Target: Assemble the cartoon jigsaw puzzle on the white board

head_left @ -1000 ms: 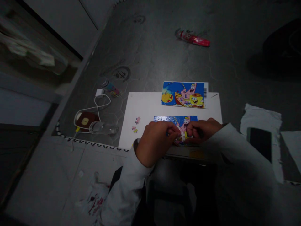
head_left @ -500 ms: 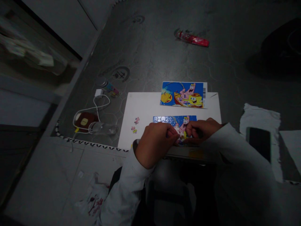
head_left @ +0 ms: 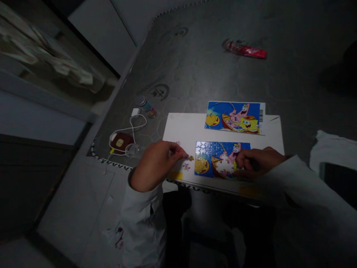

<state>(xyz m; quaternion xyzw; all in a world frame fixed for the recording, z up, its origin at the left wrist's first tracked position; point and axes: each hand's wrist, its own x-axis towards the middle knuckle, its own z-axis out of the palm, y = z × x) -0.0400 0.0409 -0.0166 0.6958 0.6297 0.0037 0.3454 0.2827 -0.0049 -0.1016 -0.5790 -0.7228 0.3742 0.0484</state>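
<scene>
A partly assembled jigsaw puzzle (head_left: pixel 203 149) lies on a white board (head_left: pixel 181 128), with a gap in its lower middle where white shows through. My left hand (head_left: pixel 158 160) is left of it, thumb and fingertips pinched on a small puzzle piece (head_left: pixel 191 158). Just below that lies a loose pink puzzle piece (head_left: pixel 186 167); another loose piece (head_left: pixel 178 143) is partly hidden behind my left fingers. Over the puzzle's right part, my right hand (head_left: pixel 256 162) is closed, its fingers curled; whatever they may hold is hidden. Beyond the puzzle is the cartoon picture card (head_left: pixel 234 117).
At the left lie a clear bottle (head_left: pixel 134 149), a brown box (head_left: pixel 120 143) with a white cable, a white charger (head_left: pixel 135 111) and a printed tube (head_left: pixel 150 108). Far back is a red packet (head_left: pixel 251 51). A dark phone (head_left: pixel 341 182) lies at right on white paper (head_left: pixel 331 149).
My left hand has moved left from the puzzle's gap to the loose pieces and pinches one. My right hand stays over the puzzle's right part. The view has shifted left.
</scene>
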